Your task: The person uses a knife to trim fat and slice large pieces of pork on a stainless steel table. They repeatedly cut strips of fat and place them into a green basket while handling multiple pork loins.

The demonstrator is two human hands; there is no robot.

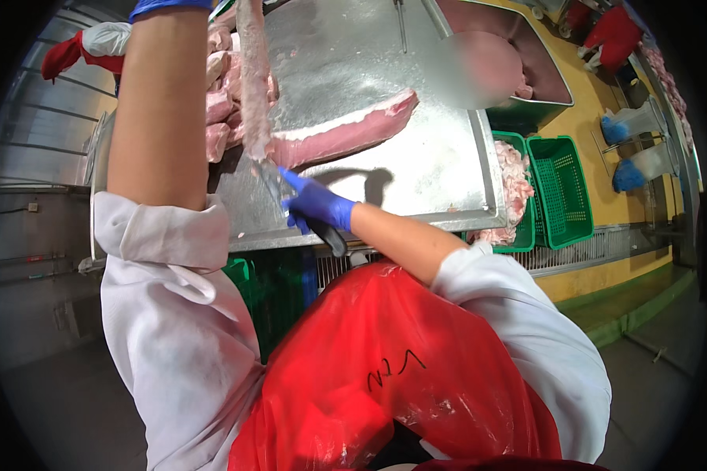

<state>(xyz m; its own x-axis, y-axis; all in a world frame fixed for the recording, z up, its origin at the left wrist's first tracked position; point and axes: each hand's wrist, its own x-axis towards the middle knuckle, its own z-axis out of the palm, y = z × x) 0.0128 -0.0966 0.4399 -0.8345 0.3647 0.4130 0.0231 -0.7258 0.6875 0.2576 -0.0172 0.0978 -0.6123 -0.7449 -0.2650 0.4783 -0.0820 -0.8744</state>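
Note:
My right hand [322, 205], in a blue glove, is closed round the black handle of a knife [329, 237]. Its blade touches or nearly touches the lower end of a long pale strip of meat or fat [253, 78], which runs up to the top edge. Just right of that end lies a long pink piece of meat, like a pork loin [346, 133], with a white fatty edge. Only the blue glove cuff of my left hand [170, 6] shows at the top edge; its fingers are out of the picture.
Cut meat pieces [221, 98] are heaped on the left of the metal table [440, 173]. A sharpening rod [401, 25] lies at the back. Right of the table stand a metal bin [554, 67], a green crate of pale trimmings [513, 184] and another green crate [562, 192].

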